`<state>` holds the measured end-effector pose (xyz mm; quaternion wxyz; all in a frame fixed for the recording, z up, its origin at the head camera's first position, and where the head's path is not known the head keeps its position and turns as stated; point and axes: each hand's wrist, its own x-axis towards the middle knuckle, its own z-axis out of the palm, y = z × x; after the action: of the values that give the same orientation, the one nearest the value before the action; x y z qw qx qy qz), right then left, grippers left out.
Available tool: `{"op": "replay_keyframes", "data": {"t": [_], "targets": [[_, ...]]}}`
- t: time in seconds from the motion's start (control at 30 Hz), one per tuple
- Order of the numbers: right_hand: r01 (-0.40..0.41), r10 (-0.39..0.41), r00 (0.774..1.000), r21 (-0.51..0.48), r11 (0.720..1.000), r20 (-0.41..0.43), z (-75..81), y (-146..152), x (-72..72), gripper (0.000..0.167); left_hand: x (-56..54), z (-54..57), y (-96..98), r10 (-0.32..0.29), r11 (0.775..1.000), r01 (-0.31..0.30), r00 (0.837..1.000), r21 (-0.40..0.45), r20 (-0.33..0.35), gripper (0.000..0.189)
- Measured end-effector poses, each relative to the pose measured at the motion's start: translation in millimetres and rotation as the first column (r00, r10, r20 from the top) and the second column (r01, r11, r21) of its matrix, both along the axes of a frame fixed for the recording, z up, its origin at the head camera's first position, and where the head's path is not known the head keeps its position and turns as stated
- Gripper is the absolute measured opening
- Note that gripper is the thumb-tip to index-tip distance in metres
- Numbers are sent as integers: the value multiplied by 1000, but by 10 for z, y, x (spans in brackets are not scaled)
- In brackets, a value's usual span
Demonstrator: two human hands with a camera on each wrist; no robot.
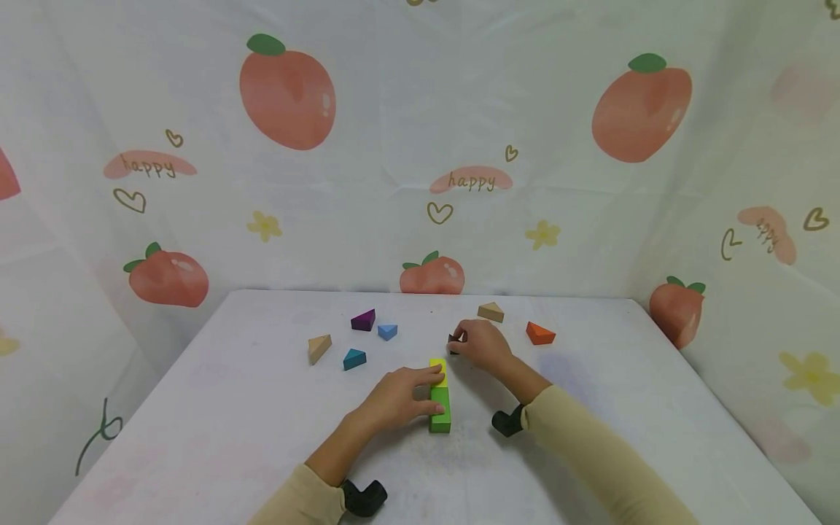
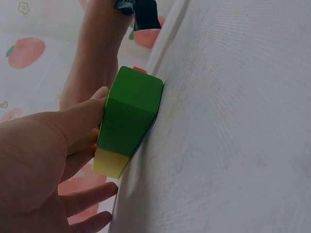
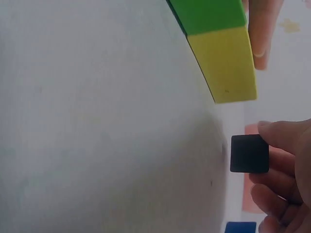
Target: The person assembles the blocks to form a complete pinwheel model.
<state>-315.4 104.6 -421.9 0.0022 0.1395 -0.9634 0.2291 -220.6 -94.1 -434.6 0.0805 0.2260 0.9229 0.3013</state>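
A green block (image 1: 441,424) and a yellow block (image 3: 227,68) lie end to end in one line on the table, the yellow one farther away. My left hand (image 1: 396,398) rests against their left side, its thumb at the green block and its fingertips at the yellow one. Its other fingers are spread in the left wrist view. Just beyond the yellow block, my right hand (image 1: 484,345) pinches a small black block (image 3: 249,154) between thumb and fingers. That block shows a square face in the right wrist view; the fingers hide part of it.
Left of the row lie a purple block (image 1: 364,320), a light blue block (image 1: 388,332), a teal block (image 1: 354,359) and a wooden triangle (image 1: 319,348). Behind the right hand are another wooden triangle (image 1: 491,312) and an orange triangle (image 1: 540,334). A printed cloth (image 1: 367,240) hangs behind the table.
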Motion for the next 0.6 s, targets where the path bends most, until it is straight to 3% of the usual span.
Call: {"op": "replay_keyframes", "data": {"t": [0.6], "targets": [[8, -6, 1000, -49, 999, 29, -23, -122, 47, 19, -5, -1, -8, -15, 1000, 15, 1000, 3, -6, 62]]}}
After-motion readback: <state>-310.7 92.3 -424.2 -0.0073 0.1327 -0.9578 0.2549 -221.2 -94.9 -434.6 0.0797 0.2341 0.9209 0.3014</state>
